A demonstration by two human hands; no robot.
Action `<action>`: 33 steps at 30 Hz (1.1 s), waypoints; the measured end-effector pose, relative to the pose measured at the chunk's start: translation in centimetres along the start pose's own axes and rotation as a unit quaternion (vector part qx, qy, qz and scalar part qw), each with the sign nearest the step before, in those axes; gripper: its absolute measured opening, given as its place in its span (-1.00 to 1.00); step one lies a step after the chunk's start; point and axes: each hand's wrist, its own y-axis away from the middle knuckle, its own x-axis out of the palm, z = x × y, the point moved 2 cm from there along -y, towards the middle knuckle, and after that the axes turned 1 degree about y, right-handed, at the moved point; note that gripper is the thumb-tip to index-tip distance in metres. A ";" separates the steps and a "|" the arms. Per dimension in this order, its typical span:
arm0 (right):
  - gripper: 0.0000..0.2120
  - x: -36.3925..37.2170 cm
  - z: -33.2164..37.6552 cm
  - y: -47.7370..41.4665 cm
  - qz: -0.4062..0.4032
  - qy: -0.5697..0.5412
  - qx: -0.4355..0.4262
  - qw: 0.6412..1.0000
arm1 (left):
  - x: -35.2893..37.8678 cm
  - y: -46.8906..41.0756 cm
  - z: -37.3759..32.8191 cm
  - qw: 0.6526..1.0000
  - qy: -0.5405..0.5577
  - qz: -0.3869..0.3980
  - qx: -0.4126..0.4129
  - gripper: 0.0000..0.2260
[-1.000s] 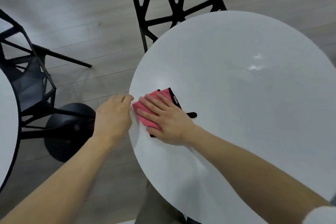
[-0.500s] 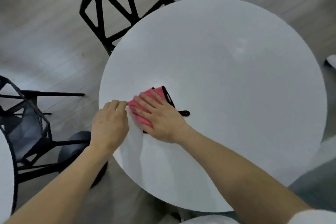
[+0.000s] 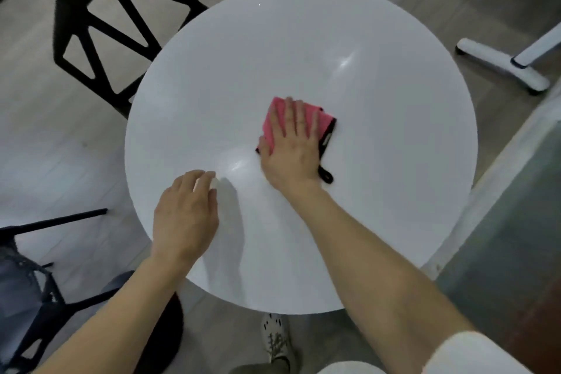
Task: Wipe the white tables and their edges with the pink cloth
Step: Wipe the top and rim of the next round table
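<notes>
Near the middle of the round white table (image 3: pixel 394 191), your right hand (image 3: pixel 291 143) lies flat on the folded pink cloth (image 3: pixel 277 118), fingers straight and spread toward 12 o'clock, palm bearing down. That flat press, I judge, puts the whole pad of fabric against the top rather than a bunched corner, which suits a broad sweep. Your left hand (image 3: pixel 185 215) rests by the rim at about 8 o'clock, fingers loosely bent, tips on the surface, holding nothing. It looks placed to brace you as you lean in. The two hands are apart, with a glossy patch of tabletop between them.

The cloth looks soft and napped, with black edging (image 3: pixel 329 133) down its 3 o'clock side and a black hanging loop (image 3: pixel 326 175) trailing out beside your wrist toward 5 o'clock. The top is smooth, hard and faintly shiny, catching streaks of light, and its rim is a thin clean circle. Beyond the rim at 10 o'clock stands a black chair (image 3: pixel 100 24) with an angular, open lattice frame. At 2 o'clock, white castored legs (image 3: pixel 501 67) sit on pale plank floor. Whether the rim has been wiped, you cannot tell from this view.
</notes>
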 end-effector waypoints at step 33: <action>-0.36 -2.5 -16.0 8.3 0.003 0.017 -0.089 0.996 | 0.4 -1.1 0.1 0.995 0.016 0.093 -0.026 -0.47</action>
